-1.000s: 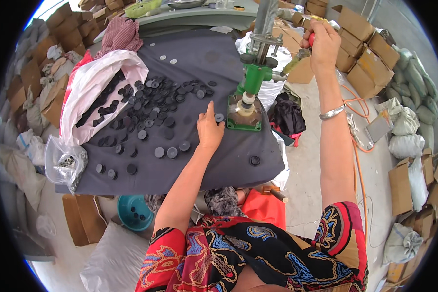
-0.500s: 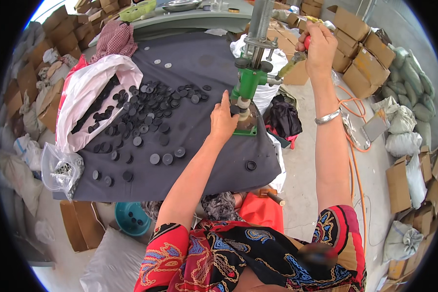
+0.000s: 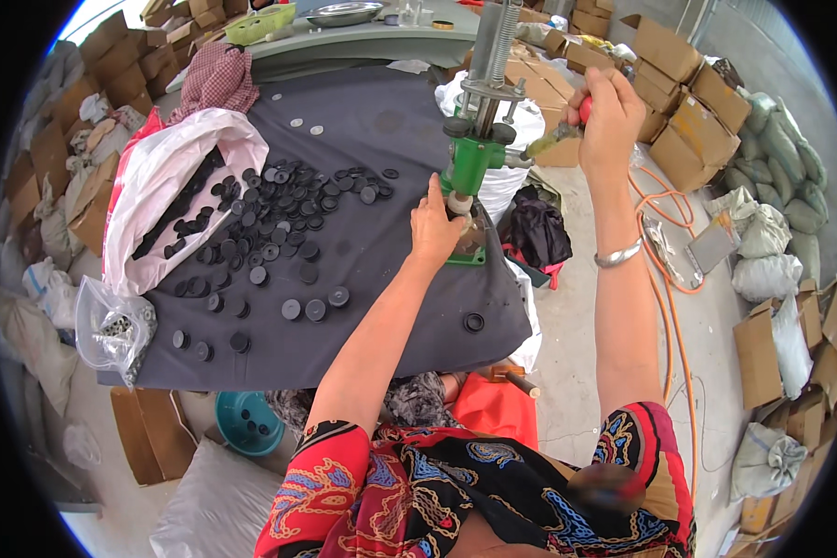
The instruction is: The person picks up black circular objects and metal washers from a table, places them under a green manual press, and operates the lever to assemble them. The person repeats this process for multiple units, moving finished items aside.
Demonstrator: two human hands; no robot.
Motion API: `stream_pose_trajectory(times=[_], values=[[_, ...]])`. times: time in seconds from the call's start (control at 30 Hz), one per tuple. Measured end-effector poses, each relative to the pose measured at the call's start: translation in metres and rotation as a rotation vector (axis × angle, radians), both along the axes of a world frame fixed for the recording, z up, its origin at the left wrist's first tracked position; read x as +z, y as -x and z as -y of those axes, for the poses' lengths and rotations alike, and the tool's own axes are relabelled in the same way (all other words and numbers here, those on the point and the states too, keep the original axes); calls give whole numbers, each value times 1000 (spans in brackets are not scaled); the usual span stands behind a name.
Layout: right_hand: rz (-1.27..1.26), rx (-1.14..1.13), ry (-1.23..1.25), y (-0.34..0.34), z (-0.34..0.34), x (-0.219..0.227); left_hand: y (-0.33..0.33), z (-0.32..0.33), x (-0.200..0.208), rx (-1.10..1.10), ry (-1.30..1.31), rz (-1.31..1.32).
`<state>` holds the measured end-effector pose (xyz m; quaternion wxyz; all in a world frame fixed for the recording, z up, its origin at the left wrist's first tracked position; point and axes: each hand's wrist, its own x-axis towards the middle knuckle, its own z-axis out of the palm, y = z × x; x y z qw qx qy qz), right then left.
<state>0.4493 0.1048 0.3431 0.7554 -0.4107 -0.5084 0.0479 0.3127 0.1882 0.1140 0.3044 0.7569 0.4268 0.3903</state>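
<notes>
Gripping red knob (image 3: 585, 110), left hand (image 3: 434, 232) near press (image 3: 471, 167)

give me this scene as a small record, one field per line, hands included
left hand: beside the press, index finger extended; whether it holds anything is hidden
right hand: closed on the red knob of the lever
discs: black, loosely heaped left of the press
table: covered in dark cloth
pale bag: open, left of the heap, discs inside
clear bag: small pieces inside, near left corner
basin: teal, below the table edge, dark round pieces inside
</notes>
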Motion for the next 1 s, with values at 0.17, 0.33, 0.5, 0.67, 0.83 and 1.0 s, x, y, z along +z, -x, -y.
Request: stream_pose_trajectory(times=[0.17, 0.33, 0.5, 0.67, 0.83, 1.0], values=[[72, -38, -44, 27, 43, -48, 19, 6, -5, -12, -115, 94], [399, 27, -260, 29, 80, -171, 61, 33, 0, -29, -171, 81], [424, -11, -176, 32, 85, -170, 125, 52, 11, 37, -369, -74], [242, -15, -25, 33, 84, -125, 203, 63, 20, 121, -277, -355], [112, 6, 111, 22, 57, -48, 220, 70, 10, 83, -226, -563], [-26, 105, 125, 1, 21, -10, 217, 61, -14, 83, -263, -587]])
